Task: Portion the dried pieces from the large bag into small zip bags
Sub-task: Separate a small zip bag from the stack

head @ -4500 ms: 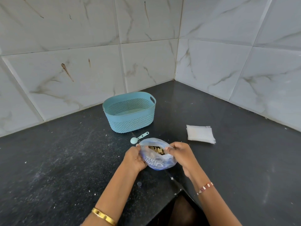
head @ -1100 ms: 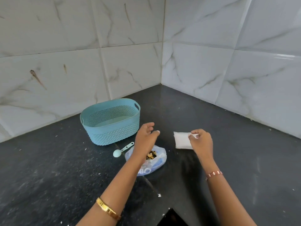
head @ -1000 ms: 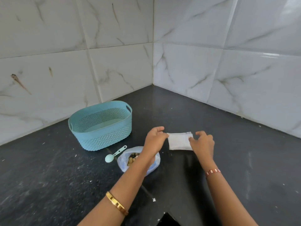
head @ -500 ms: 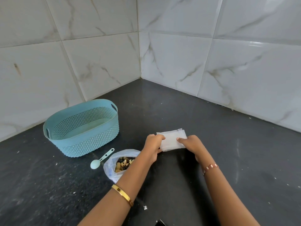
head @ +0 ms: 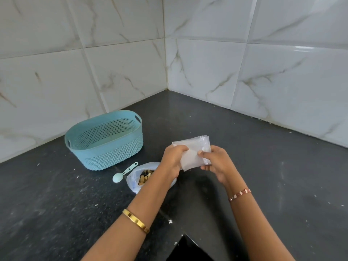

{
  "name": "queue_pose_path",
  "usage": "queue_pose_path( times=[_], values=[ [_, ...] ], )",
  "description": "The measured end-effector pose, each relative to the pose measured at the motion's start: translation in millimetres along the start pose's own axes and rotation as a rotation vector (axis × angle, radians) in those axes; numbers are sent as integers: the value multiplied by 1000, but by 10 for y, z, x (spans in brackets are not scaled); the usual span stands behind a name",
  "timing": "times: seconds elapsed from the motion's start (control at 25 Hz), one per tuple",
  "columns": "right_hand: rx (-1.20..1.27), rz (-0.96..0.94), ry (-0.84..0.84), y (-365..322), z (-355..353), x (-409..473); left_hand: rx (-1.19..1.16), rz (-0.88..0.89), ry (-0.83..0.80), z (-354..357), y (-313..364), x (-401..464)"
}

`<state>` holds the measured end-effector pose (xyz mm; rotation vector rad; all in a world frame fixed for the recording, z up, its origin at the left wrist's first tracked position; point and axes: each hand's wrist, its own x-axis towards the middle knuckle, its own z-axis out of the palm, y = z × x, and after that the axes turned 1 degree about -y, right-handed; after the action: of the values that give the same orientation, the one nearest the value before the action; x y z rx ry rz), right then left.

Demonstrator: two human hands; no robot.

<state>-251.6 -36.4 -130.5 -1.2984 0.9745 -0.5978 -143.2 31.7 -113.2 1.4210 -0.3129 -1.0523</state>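
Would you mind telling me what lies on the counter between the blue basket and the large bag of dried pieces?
In the head view, a light blue measuring spoon lies between the blue basket and large bag.

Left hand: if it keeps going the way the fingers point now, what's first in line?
Left hand already grips the stack of small zip bags; beyond that likely bare countertop, then the tiled wall. Depth unclear.

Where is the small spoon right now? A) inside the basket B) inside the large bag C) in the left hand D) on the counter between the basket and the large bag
D: the spoon lies on the counter, between the basket and the large bag, in neither hand.
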Motion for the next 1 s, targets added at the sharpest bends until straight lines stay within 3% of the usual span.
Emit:
queue_pose_path(
  times=[0.2,0.32,0.64,1.0],
  values=[
    [41,-75,-87,-151,433,-341,-100,117,37,-562,85,-412],
    [-11,-101,-104,-112,792,-532,-151,172,138,-984,8,-620],
    [-399,-246,-194,93,1532,-898,-232,81,431,-1879,-341,-951],
    [-813,-388,-182,392,1928,-1048,-212,67,526,-2350,-633,-1131]
  ],
)
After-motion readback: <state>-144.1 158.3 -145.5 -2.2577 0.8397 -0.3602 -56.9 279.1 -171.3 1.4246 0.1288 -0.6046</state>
